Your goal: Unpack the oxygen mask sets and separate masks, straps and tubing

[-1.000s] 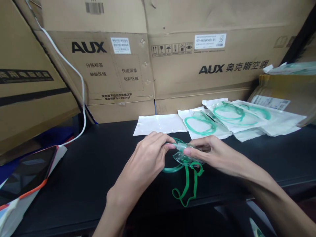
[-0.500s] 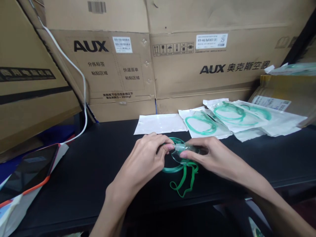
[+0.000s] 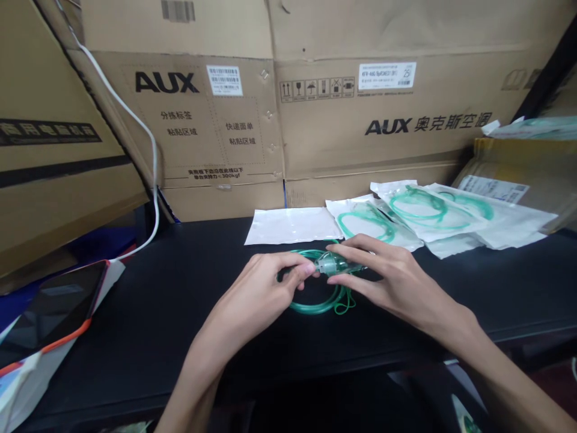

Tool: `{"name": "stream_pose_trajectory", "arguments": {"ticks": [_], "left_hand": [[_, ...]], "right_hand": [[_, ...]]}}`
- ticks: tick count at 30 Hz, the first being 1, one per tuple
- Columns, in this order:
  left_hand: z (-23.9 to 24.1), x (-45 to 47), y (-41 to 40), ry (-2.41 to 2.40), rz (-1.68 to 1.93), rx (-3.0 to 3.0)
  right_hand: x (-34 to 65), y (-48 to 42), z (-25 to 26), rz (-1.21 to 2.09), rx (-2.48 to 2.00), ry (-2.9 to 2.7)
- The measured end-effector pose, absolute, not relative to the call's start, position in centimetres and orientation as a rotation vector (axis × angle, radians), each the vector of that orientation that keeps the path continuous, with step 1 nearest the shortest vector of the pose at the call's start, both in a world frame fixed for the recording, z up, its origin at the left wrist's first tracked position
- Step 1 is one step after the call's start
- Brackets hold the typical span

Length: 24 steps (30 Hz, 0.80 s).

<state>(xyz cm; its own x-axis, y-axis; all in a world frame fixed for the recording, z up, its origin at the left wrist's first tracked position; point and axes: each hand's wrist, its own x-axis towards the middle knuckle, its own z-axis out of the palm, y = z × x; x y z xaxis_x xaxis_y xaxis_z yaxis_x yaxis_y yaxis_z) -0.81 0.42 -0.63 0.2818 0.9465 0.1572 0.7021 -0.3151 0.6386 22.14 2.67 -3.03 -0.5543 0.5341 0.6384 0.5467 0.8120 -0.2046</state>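
Note:
On the black table [image 3: 148, 313] lies a clear oxygen mask [image 3: 336, 266] with a coil of green tubing [image 3: 315, 304] and a green elastic strap. My left hand [image 3: 265, 288] pinches the tube end at the mask's connector, fingers closed. My right hand [image 3: 383, 273] lies over the mask body, its fingers stretched across it and pressing it down toward the table. The strap is mostly hidden under my right hand.
Several sealed white pouches with green tubing [image 3: 415, 210] and a flat empty pouch [image 3: 293, 225] lie behind my hands. Large AUX cardboard boxes [image 3: 315, 120] wall the back. A phone in an orange case [image 3: 49, 313] sits at the left edge, with a white cable [image 3: 153, 174] above it.
The mask has come down from a raised hold onto the table. The dangling green strap has gathered under my right hand, whose fingers have spread flat over the mask.

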Motion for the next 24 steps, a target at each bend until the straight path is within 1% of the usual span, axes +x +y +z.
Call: {"name": "stream_pose_trajectory", "arguments": {"ticks": [3, 8, 18, 24], "left_hand": [[-0.73, -0.28, 0.50, 1.509, 0.860, 2.165], [-1.09, 0.15, 0.66, 1.533, 0.969, 2.276], [-1.19, 0.06, 0.83, 1.472, 1.015, 2.437], [-1.22, 0.14, 0.97, 1.481, 0.997, 2.473]], "right_hand": [[22.10, 2.67, -3.15, -0.077, -0.808, -2.252], [22.08, 2.69, -3.19, -0.073, -0.796, -2.243], [21.84, 2.19, -3.04, -0.007, -0.843, -2.232], [21.55, 2.10, -2.66, 0.153, -0.928, -2.223]]}}
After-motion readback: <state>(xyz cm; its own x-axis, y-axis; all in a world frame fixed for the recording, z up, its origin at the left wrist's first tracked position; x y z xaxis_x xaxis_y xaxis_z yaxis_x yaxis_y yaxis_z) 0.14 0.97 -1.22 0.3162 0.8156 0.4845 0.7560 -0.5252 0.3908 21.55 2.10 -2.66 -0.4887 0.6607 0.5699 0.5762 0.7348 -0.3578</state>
